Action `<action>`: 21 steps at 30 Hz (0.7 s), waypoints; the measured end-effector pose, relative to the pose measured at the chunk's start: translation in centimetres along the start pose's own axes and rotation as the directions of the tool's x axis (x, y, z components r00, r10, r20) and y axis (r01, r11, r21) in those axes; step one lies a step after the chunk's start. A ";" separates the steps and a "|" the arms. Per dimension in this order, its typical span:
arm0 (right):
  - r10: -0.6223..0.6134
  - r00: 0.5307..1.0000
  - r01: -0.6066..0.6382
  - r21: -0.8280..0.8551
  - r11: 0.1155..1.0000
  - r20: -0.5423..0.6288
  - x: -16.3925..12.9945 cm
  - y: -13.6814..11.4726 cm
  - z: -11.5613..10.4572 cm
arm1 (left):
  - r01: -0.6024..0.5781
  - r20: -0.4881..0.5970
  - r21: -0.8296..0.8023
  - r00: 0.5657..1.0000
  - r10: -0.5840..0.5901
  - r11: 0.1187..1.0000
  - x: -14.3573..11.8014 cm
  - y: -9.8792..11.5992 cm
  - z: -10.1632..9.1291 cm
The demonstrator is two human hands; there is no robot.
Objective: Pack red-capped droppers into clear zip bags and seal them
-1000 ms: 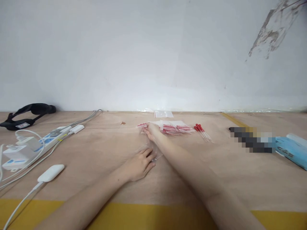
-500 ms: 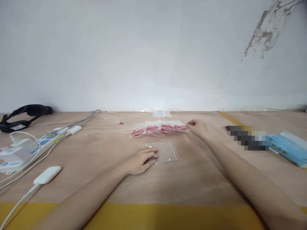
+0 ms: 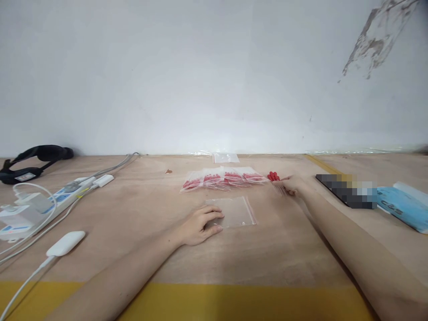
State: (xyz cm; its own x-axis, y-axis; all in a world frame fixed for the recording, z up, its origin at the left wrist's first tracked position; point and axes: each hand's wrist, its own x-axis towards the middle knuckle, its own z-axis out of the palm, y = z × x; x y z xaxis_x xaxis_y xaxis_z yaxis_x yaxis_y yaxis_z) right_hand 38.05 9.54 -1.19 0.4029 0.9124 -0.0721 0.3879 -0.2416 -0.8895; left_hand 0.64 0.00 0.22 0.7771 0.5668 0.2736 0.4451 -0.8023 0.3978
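Observation:
My left hand (image 3: 200, 225) lies flat on the wooden table, fingers resting on the left edge of an empty clear zip bag (image 3: 236, 211) with a red strip. My right hand (image 3: 290, 184) reaches out to the right of it and pinches a small bunch of red-tipped white sticks (image 3: 273, 177). Just left of that bunch lies a row of filled clear bags with red contents (image 3: 222, 178).
Another small clear bag (image 3: 226, 158) lies by the wall. At left are a power strip with plugs and cables (image 3: 50, 200), a white adapter (image 3: 65, 243) and a black strap (image 3: 33, 158). At right lie a dark flat object (image 3: 346, 191) and a blue packet (image 3: 403, 203).
My right hand went from the left end of the filled bags across to the right and closed on the red-tipped sticks. The empty bag under my left hand now lies uncovered.

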 end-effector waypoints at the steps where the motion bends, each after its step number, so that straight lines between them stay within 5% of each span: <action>1: 0.049 0.999 -0.049 0.000 0.999 0.012 -0.1 -0.1 -0.1 | 0.002 0.009 -0.001 1.000 -0.002 1.000 0.0 0.0 0.0; 5: 0.162 0.986 -0.163 0.029 0.986 0.049 -0.8 -0.8 -0.6 | 0.012 0.032 0.007 0.999 -0.012 1.000 -0.1 -0.2 0.0; 11: 0.072 0.997 -0.076 0.202 0.976 0.030 -2.7 -1.7 -0.9 | 0.014 0.037 0.009 0.999 -0.014 1.000 -0.1 -0.4 0.2; 17: -0.128 0.991 0.125 0.444 0.887 -0.024 -7.4 -1.4 2.8 | 0.029 0.052 0.014 0.998 -0.030 0.999 -0.2 -0.4 0.0; 21: -0.140 0.990 0.115 0.553 0.825 0.003 -9.5 -1.0 4.8 | 0.035 0.051 0.016 0.998 -0.035 0.999 -0.2 -0.5 0.0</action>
State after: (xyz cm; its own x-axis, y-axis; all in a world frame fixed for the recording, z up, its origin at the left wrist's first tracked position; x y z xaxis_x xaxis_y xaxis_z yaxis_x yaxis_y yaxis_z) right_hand 29.80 2.70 -1.78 0.3419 0.9383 0.0521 -0.0922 0.0887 -0.9918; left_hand 0.26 0.25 0.00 0.7827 0.5844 0.2141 0.4786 -0.7851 0.3931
